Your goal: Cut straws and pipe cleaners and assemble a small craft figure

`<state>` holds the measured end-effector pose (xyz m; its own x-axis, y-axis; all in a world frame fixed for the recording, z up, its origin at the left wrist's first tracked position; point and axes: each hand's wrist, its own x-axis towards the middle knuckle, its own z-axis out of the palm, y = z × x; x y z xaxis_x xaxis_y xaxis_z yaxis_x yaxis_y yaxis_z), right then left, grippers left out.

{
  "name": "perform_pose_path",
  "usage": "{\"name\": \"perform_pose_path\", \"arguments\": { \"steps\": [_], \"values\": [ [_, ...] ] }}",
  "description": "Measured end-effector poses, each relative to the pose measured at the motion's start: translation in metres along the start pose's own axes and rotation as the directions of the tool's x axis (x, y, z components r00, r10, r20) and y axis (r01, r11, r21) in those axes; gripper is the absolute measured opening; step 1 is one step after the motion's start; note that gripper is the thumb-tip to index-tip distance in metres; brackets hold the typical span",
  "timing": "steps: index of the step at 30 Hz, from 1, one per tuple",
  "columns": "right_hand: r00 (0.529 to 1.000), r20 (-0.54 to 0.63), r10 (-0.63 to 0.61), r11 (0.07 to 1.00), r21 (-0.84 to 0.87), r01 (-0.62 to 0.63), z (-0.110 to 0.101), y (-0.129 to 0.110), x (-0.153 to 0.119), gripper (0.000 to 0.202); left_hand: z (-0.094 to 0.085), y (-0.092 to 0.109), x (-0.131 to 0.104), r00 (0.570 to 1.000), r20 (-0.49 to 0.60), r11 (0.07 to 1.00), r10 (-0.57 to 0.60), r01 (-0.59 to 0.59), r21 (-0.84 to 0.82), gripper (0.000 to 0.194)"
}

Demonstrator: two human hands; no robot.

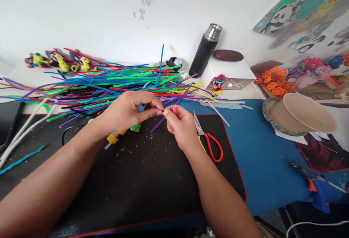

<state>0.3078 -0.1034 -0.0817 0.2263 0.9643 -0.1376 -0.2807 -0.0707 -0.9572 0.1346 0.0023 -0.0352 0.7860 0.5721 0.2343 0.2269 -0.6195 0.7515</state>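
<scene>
My left hand (pixel 133 112) is closed, with thumb and forefinger pinched together over the black mat. Its fingertips meet those of my right hand (pixel 180 125), which is also closed in a pinch. A tiny dark piece (pixel 163 112) shows between the fingertips, too small to name. At my right forefinger sits a small pink cap-like piece (pixel 175 109). Just right of that hand lie scissors (pixel 209 141) with red and yellow handles, blades pointing away. Partly behind my left wrist is a yellow glue gun (pixel 116 135), with a green fuzzy piece (pixel 135 127) near it.
Colourful pipe cleaners (pixel 109 81) are heaped along the back. A black thermos (pixel 205 51) stands beside a white box (pixel 231 71) with a small fuzzy doll (pixel 218 84) before it. Right are a beige pot (pixel 305 116) and a blue glue gun (pixel 316 185). Several fuzzy dolls (pixel 60 60) lie back left.
</scene>
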Motion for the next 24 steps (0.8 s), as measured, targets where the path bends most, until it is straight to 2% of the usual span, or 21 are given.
{"name": "perform_pose_path", "arguments": {
  "steps": [7, 10, 16, 21, 24],
  "values": [
    [1.000, 0.013, 0.002, 1.000, 0.030, -0.002, -0.0005, 0.0006, -0.0002, 0.025, 0.0015, 0.0024, 0.0000, 1.000, 0.006, 1.000, -0.014, 0.014, 0.026, 0.022],
    [1.000, 0.013, -0.004, 0.999, 0.036, 0.004, -0.0001, -0.0009, -0.0002, 0.026, 0.0017, 0.0034, -0.0002, 0.997, 0.008, 0.997, -0.078, 0.078, -0.007, 0.022],
    [1.000, -0.014, 0.005, 0.998, 0.065, -0.004, 0.0006, -0.0028, 0.0004, 0.028, -0.0015, 0.0038, 0.0004, 0.970, -0.096, 0.973, -0.224, 0.218, -0.075, 0.032],
    [0.999, -0.027, -0.026, 0.999, 0.040, 0.027, 0.0002, -0.0026, 0.0005, 0.032, -0.0014, 0.0005, 0.0002, 0.966, -0.070, 0.965, -0.249, 0.242, -0.104, 0.037],
    [0.999, -0.031, -0.044, 0.999, -0.005, 0.044, -0.0008, -0.0023, -0.0001, 0.036, -0.0003, -0.0013, -0.0005, 0.961, -0.033, 0.953, -0.276, 0.269, -0.138, 0.032]
  ]
}}
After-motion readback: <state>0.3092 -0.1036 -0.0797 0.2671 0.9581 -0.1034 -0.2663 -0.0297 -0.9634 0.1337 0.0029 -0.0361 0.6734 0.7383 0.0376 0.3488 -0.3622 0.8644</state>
